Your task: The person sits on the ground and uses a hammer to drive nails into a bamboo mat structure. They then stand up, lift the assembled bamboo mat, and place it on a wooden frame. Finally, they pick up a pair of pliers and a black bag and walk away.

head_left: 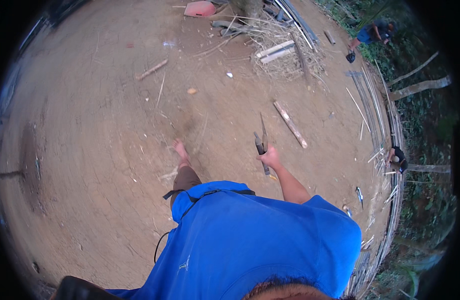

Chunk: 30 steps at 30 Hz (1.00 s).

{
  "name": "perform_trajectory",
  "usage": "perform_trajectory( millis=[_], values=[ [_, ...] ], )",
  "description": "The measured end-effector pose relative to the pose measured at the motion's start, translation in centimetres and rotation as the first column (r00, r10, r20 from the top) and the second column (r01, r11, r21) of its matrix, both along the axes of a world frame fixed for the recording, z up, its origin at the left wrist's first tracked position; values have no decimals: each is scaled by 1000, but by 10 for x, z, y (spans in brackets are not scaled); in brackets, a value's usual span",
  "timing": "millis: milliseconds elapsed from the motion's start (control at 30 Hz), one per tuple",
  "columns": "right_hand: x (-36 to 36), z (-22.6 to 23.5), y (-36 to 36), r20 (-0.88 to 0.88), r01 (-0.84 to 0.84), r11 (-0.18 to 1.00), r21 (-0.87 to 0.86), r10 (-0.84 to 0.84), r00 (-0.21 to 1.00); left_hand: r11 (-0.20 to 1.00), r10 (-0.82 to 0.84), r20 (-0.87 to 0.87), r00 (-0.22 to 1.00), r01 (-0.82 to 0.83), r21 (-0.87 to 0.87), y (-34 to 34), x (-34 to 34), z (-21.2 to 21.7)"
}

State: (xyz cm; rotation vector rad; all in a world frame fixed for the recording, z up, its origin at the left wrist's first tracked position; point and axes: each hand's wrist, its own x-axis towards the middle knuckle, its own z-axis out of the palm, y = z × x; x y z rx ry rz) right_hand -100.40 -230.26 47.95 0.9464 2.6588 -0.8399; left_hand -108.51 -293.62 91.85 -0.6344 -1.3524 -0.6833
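Observation:
My right hand (271,157) reaches forward over the bare earth, its fingers wrapped round a dark, thick rod-shaped tool (260,145). Alongside it, a narrow pointed blade-like piece (263,127) sticks up from the same grip. Whether the two are separate things I cannot tell. A small yellow tip (273,177) shows just below the hand. Ahead and to the right of the hand lies a short stripped log (291,125), apart from it. My left hand is out of view.
One bare foot (181,149) is forward on the dirt. A stick (152,69) lies ahead left. A brushwood pile (285,55) and a red scoop-like object (200,8) are far ahead. Long poles (372,107) line the right edge, where two people (377,32) bend down. A blue-and-white tool (360,196) lies right.

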Motion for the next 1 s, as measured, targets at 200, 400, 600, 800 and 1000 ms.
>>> perform_trajectory(
  millis=[200, 400, 600, 800, 1000],
  values=[
    [-193, 8, -7, 201, 40, 996, 80, -55, 978, 992, -98, 261, 960, 72, 108, 18, -256, -45],
    [-339, -39, 2, 352, 107, 994, 8, -103, 930, 966, -199, 586, 786, 57, 251, 72, -503, -123],
    [-546, -60, 29, 436, 146, 984, -98, -90, 895, 953, -193, 786, 587, -77, 292, 130, -724, -208],
    [-859, -32, 52, 401, 92, 995, -30, -72, 913, 916, -164, 918, 362, -290, 278, 155, -894, -252],
    [-1186, -14, 76, 114, -116, 993, -7, 116, 987, 836, -217, 960, 175, -474, 276, 180, -1059, -342]
  ],
)
